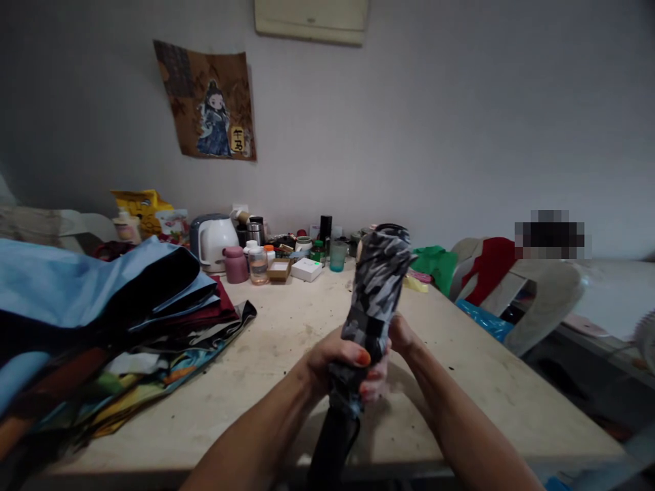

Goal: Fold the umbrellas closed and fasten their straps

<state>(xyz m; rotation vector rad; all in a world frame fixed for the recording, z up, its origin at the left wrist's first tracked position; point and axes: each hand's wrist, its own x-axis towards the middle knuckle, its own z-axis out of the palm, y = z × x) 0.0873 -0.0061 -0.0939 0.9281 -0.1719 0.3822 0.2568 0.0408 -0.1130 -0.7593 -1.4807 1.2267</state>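
Observation:
A folded umbrella with a black, grey and white pattern stands tilted in front of me, its top leaning away to the right. Its black handle points down towards me past the table's front edge. Around the lower part of the cloth, my left hand is closed, thumb on the near side and fingertips with orange-red nails showing on the right. My right hand is curled against the umbrella's far right side; most of its fingers are hidden behind the cloth.
Heaped cloth, part of it light blue, covers the table's left side. Along the wall stand a white kettle, a pink bottle, a white box and a teal cup. Chairs and a green cloth are at right.

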